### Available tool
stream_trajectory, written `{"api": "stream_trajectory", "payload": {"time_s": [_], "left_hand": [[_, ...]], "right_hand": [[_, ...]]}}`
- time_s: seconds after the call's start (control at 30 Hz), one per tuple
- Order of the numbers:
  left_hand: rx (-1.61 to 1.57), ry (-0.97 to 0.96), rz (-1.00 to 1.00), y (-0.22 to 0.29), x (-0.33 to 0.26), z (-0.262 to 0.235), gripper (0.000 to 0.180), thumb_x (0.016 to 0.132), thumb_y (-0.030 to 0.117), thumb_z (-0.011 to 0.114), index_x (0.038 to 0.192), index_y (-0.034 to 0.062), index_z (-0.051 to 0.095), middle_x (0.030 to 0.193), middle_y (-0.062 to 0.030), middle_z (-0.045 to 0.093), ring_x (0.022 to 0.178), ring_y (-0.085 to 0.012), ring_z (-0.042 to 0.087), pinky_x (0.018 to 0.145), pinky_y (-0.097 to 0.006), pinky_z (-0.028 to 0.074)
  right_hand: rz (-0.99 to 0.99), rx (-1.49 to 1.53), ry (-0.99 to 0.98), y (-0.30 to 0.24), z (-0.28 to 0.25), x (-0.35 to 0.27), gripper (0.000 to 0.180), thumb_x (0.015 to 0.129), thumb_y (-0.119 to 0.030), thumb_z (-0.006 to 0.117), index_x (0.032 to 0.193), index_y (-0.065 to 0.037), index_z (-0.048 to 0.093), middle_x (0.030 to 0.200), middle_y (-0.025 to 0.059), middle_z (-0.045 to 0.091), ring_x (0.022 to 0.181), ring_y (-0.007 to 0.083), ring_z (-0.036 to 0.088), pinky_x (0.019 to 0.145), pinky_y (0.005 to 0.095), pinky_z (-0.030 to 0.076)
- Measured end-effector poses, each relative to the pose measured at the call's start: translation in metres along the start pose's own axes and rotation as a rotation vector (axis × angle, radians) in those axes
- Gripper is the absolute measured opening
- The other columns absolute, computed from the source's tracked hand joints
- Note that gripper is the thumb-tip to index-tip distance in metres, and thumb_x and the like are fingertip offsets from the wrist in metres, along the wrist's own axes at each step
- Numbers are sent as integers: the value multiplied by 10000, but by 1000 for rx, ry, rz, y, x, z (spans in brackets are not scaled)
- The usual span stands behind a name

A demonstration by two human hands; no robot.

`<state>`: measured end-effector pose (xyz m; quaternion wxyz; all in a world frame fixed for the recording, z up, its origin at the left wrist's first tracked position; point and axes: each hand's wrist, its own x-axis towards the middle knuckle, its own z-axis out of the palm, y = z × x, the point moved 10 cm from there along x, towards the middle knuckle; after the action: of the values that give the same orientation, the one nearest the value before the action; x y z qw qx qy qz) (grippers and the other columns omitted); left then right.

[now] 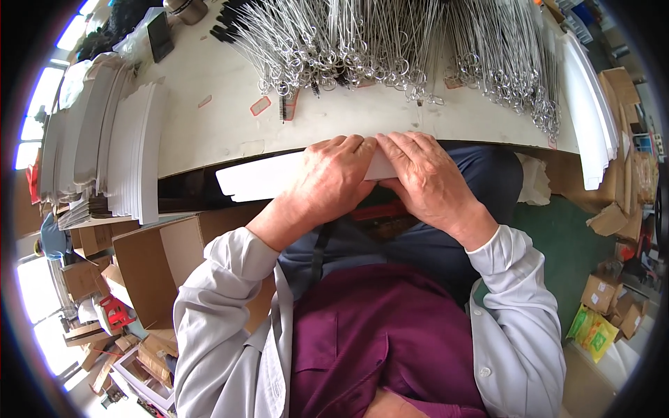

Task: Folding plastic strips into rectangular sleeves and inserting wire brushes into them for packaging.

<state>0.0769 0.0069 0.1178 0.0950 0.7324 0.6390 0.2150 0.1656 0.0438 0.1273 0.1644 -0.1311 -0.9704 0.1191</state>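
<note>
A long, narrow white carton (pixel 259 174) lies across my lap at the table's near edge. My left hand (pixel 336 169) is wrapped over its middle. At its right end, my right hand (pixel 423 161) closes round it with the fingers bent over the top. The fingertips of both hands almost meet. Flaps or cut edges show at the carton's left end, while its right end is mostly hidden by my right hand. Beyond my hands, a large heap of wire-handled brushes (pixel 334 59) with ring ends covers the far part of the table (pixel 216 129).
Stacks of flat white cartons (pixel 132 146) stand on the table's left side. More white cartons (pixel 592 118) lean at the right edge. An open cardboard box (pixel 157 261) sits on the lower left. A metal flask (pixel 186 10) and a dark phone-like slab (pixel 159 37) are at the far left.
</note>
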Motion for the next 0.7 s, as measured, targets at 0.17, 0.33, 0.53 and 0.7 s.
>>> {"api": "stream_trajectory", "payload": {"time_s": [0.17, 0.33, 0.53, 0.7], "left_hand": [[-40, 20, 21, -3, -7, -18, 606, 776, 215, 820, 1288, -14, 589, 1113, -166, 679, 1023, -358, 681, 874, -447, 558], [137, -32, -81, -30, -28, -29, 659, 764, 244, 841, 1307, -24, 582, 1199, -182, 655, 1127, -353, 646, 955, -451, 525], [65, -45, -55, -27, -28, -24, 640, 777, 246, 836, 1298, -29, 587, 1181, -177, 664, 1100, -363, 656, 922, -453, 542], [50, -25, -78, -28, -34, -28, 643, 779, 247, 838, 1302, -33, 591, 1198, -186, 665, 1105, -374, 653, 932, -456, 539]], "right_hand": [[-12, 40, 19, 6, -8, 0, 610, 833, -163, 787, 1360, 60, 574, 1286, 177, 624, 1196, 333, 595, 1079, 441, 466], [19, 34, 25, 12, -12, -1, 616, 819, -191, 809, 1335, 59, 583, 1283, 177, 622, 1185, 336, 596, 1081, 442, 464], [-41, -17, 2, -9, 1, 16, 602, 843, -229, 791, 1330, 61, 588, 1260, 174, 625, 1169, 330, 597, 1073, 440, 462], [-102, -34, 31, -13, 6, 16, 592, 848, -231, 782, 1335, 50, 594, 1247, 169, 634, 1154, 319, 609, 1029, 436, 480]]}}
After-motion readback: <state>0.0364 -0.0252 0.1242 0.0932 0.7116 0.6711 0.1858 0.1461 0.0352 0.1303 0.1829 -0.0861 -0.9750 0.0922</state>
